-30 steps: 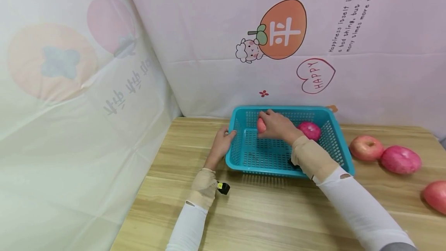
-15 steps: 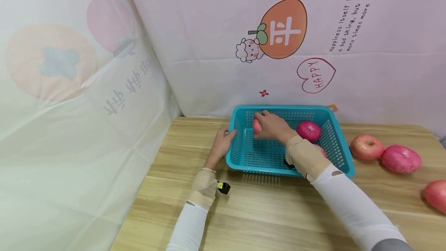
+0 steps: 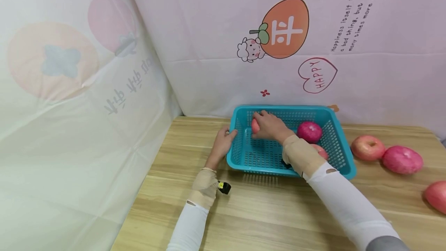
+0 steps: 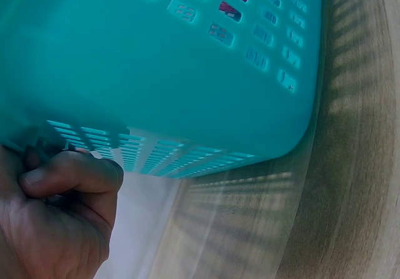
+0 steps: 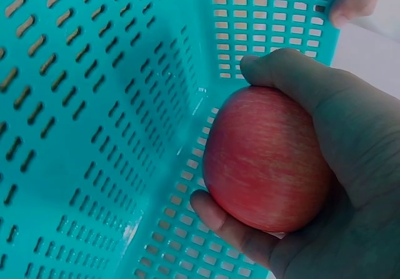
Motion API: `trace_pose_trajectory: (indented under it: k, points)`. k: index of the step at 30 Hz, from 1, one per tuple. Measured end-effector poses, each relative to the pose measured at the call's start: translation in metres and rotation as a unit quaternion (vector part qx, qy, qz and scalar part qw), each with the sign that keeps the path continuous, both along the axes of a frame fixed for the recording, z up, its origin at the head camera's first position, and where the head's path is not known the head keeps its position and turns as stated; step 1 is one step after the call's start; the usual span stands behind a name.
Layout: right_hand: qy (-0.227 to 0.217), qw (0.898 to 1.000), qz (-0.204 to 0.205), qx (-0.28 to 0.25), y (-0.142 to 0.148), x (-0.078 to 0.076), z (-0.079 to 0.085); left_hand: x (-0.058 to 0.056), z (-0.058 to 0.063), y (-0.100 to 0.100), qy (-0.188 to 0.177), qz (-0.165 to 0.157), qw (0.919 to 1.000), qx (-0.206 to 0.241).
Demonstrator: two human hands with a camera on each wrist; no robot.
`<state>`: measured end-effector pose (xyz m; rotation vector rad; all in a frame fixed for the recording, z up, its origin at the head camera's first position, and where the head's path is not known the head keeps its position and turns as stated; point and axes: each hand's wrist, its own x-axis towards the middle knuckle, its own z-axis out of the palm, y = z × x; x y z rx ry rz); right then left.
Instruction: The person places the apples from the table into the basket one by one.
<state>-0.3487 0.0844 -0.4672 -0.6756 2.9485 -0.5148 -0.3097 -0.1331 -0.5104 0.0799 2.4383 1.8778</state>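
Observation:
My right hand [image 3: 271, 127] grips a red apple [image 5: 269, 160] inside the blue plastic basket [image 3: 290, 171], near its back left corner. Thumb and fingers wrap around the apple, which is above the perforated basket floor in the right wrist view. At the basket's left end, my left hand [image 3: 222, 142] holds the rim, its fingers curled in the left wrist view [image 4: 69, 204]. A magenta round fruit [image 3: 309, 132] lies in the right part of the basket. Beside it, a pink-red fruit [image 3: 319, 151] is partly hidden by my right forearm.
Right of the basket, an apple [image 3: 367, 147] and a magenta fruit [image 3: 402, 159] lie side by side on the wooden table [image 3: 251, 220]. Another red fruit [image 3: 437, 196] is cut off by the right frame edge. A printed cloth [image 3: 209, 69] hangs behind the basket.
My right hand has moved slightly left inside the basket with the apple. The pink-red fruit beside the magenta one has come into view from behind my forearm. My left hand stays put.

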Motion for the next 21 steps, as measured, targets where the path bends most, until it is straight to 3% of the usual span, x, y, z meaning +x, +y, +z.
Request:
trace_pose_trajectory:
  k: [21]
  points:
    - [-0.026,1.000,-0.005,0.000,-0.012,-0.008,-0.008,-0.001,0.001,-0.001,-0.003,-0.002,1.0000,0.001]
